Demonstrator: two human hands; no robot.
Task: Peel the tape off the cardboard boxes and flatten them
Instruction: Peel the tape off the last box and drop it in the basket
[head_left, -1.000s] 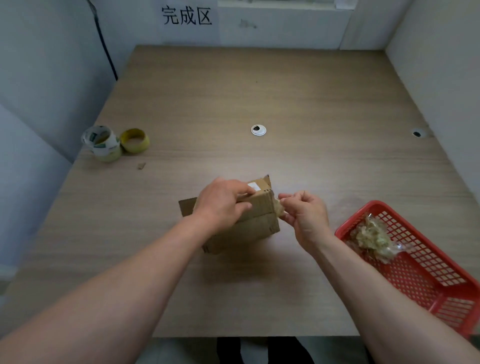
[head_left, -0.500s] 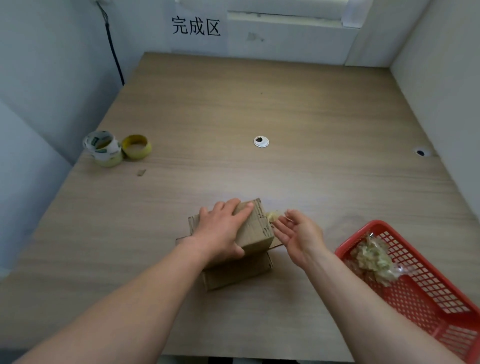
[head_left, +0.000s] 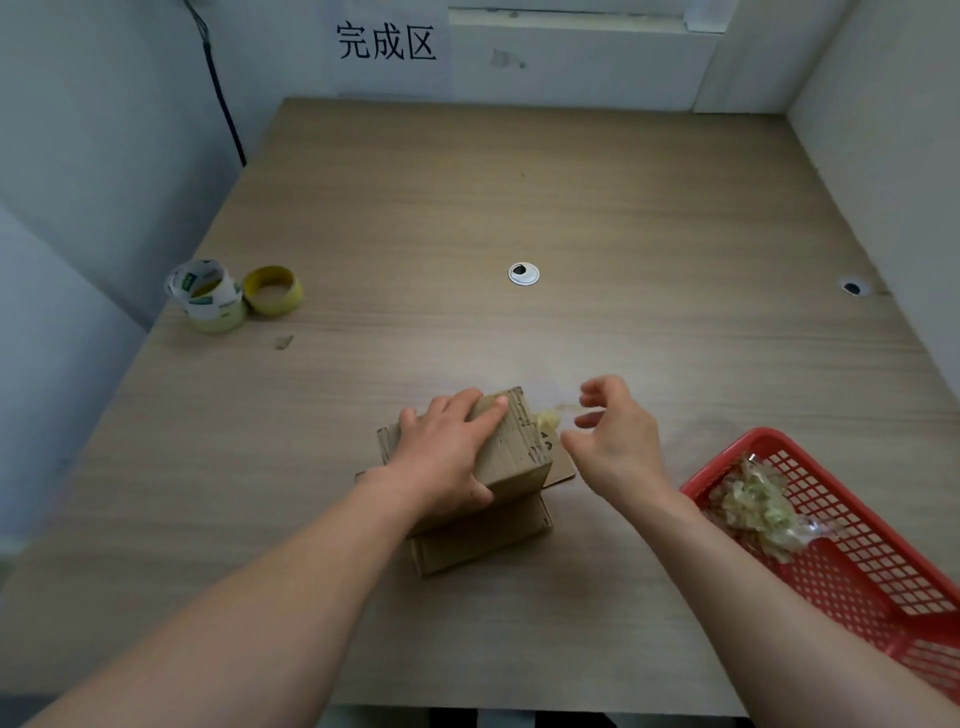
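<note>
A small brown cardboard box (head_left: 511, 457) stands on the wooden table (head_left: 519, 208), with an opened flap (head_left: 558, 465) lying at its right. My left hand (head_left: 447, 452) lies over the box's top with straight fingers and presses it down. A crumpled wad of clear yellowish tape (head_left: 548, 419) sticks out from the box's far right corner. From the wad a thin strand of tape stretches right to the curled fingertips of my right hand (head_left: 613, 441), which hovers just right of the box.
A red plastic basket (head_left: 857, 561) at the near right holds a clump of peeled tape (head_left: 753, 509). Two tape rolls (head_left: 208, 293) and a yellow roll (head_left: 272, 288) sit at the left edge. A round grommet (head_left: 523, 273) is mid-table. A sign hangs on the back wall.
My left hand went from gripping the box to lying flat on top of it. My right hand has moved right, away from the box corner, drawing out a strand of tape.
</note>
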